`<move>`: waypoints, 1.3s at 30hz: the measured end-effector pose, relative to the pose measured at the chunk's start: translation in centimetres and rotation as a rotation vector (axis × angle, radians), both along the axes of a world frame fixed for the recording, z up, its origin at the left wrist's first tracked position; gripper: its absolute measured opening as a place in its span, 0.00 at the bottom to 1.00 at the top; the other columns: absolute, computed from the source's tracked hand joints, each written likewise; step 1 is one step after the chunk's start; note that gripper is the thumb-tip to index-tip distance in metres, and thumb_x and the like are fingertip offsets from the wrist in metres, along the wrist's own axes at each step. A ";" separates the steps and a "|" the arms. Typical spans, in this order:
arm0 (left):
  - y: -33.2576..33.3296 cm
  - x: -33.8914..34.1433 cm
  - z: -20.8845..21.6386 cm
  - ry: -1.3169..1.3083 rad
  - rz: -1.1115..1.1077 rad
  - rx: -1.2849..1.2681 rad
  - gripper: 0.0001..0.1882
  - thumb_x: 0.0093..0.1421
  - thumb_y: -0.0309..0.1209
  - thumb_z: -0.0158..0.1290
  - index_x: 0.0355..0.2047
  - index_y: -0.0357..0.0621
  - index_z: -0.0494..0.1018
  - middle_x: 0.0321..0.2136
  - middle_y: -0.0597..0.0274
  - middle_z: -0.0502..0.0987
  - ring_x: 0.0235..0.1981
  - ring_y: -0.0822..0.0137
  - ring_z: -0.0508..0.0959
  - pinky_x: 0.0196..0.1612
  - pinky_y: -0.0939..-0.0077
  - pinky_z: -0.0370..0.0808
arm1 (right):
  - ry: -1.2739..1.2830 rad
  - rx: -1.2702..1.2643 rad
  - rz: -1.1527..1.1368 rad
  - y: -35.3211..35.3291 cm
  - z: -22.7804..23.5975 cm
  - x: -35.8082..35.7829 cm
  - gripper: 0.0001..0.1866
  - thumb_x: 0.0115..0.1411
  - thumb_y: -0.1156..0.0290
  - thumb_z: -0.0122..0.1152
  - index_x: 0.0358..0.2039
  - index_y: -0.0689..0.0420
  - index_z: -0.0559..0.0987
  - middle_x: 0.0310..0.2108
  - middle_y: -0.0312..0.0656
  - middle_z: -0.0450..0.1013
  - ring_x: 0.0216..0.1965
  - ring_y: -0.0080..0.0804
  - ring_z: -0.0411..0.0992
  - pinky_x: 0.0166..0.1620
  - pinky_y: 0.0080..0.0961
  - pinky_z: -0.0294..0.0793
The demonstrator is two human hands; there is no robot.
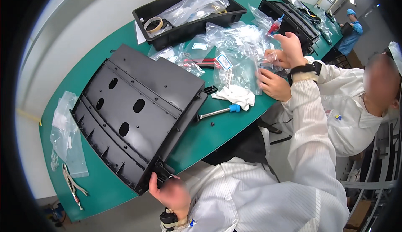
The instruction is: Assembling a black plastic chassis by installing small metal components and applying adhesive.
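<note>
A large black curved panel [132, 102] with oval holes lies on the green table, its near corner at the table's edge. At that corner my left hand [172, 193] is closed around the panel's side, thumb up; a blurred patch hides part of its fingers. My right arm stretches far across the table. Spread fingers show on my right hand [294, 49], raised next to a red bottle with a blue tip [276, 25]; no firm hold on it shows. Below it, a co-worker's hand [275, 85] touches a clear plastic bag [240, 66], partly behind my forearm.
A black bin [190, 28] with bags and a tape roll [153, 25] stands at the back. A blue-handled tool [220, 111] lies near a white cloth [235, 96]. Pliers [72, 186] and a bag [69, 135] are on the left. Another black panel [289, 24] is farther right.
</note>
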State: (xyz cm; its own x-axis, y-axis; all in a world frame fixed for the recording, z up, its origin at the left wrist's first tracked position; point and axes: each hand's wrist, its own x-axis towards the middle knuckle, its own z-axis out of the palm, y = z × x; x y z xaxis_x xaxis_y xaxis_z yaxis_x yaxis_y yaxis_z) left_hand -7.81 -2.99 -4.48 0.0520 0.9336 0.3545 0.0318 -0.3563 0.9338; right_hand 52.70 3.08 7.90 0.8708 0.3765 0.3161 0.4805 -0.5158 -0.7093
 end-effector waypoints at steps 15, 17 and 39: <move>-0.9 -0.7 0.6 -0.063 0.012 -0.100 0.39 0.68 0.34 0.56 0.74 0.38 0.53 0.51 0.51 0.77 0.37 0.69 0.78 0.34 0.81 0.77 | 0.034 -0.317 0.000 7.7 -1.6 4.8 0.24 0.56 0.51 0.78 0.36 0.63 0.89 0.35 0.42 0.86 0.38 0.32 0.83 0.44 0.32 0.78; -0.4 -0.3 0.6 -0.039 -0.016 -0.063 0.37 0.69 0.32 0.53 0.75 0.42 0.54 0.51 0.54 0.77 0.35 0.73 0.77 0.29 0.85 0.76 | 0.018 -0.296 -0.004 6.7 -2.8 8.5 0.21 0.59 0.54 0.76 0.34 0.62 0.88 0.34 0.41 0.86 0.37 0.32 0.83 0.44 0.31 0.79; 0.0 -0.5 0.0 -0.017 -0.060 0.007 0.45 0.68 0.48 0.65 0.73 0.37 0.54 0.55 0.47 0.76 0.35 0.69 0.79 0.32 0.81 0.77 | -0.517 -0.406 1.542 -2.4 2.3 -28.3 0.09 0.52 0.73 0.71 0.35 0.56 0.83 0.28 0.40 0.75 0.33 0.43 0.79 0.36 0.39 0.79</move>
State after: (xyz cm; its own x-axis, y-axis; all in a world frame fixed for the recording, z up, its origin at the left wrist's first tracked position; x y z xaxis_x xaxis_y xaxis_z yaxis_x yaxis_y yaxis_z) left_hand -8.34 -2.98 -4.43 0.1016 0.9266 0.3621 -0.0052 -0.3635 0.9316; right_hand 24.39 0.65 10.16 -0.5235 0.8454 0.1061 0.8021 0.5310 -0.2733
